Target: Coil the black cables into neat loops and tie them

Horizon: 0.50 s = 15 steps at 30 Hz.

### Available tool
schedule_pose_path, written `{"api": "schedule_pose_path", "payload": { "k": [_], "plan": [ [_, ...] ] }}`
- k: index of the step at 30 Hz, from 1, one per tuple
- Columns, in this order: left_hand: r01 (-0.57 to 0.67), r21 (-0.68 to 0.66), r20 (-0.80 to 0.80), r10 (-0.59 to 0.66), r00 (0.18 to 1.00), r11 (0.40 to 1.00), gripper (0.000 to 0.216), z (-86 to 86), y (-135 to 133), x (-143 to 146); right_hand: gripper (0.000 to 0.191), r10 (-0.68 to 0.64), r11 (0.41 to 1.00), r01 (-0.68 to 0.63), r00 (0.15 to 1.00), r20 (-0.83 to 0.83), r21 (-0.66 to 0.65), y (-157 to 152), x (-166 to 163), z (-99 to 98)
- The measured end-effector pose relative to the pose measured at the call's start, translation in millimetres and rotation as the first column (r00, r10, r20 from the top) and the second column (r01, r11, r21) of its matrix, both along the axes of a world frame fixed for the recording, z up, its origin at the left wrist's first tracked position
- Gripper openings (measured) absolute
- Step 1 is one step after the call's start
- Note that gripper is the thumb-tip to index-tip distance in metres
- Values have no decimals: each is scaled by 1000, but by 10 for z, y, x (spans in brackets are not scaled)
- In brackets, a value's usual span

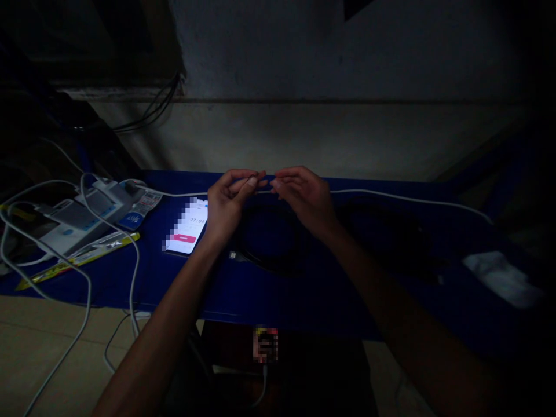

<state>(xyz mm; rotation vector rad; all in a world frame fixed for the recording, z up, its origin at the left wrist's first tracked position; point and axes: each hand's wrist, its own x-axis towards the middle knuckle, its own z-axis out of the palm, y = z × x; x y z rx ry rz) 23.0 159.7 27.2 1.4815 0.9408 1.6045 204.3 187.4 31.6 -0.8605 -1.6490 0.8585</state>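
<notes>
My left hand (232, 200) and my right hand (302, 197) meet above the blue table (304, 289), fingertips pinched almost together. Between them they pinch a dark cable (267, 243) whose coiled loop hangs down onto the table below my hands; a small connector end lies at the loop's lower left. In the dim light the exact grip is hard to make out. A lit phone (187, 229) lies face up just left of my left hand.
White cables (87, 231) loop over the table's left end and down to the floor. A white power strip and boxes (82, 214) sit at the left, with a yellow-edged packet (82, 258). Another white cable (412, 200) runs along the back. White cloth (501, 278) lies at the right.
</notes>
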Motion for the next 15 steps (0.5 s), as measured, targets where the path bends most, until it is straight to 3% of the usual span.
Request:
{"api": "schedule_pose_path", "payload": {
  "k": [6, 12, 15],
  "plan": [
    [-11, 23, -50, 12, 999, 1000, 15, 26, -17, -22, 38, 116, 993, -116, 993, -1, -33, -92, -16, 98],
    [-3, 3, -104, 3, 995, 1000, 18, 3, -30, -8, 31, 56, 998, -57, 997, 44, 7, -49, -13, 16],
    [-6, -18, -103, 4, 995, 1000, 19, -18, -14, -14, 31, 92, 996, -92, 993, 77, -3, -38, 20, 18]
  ]
}}
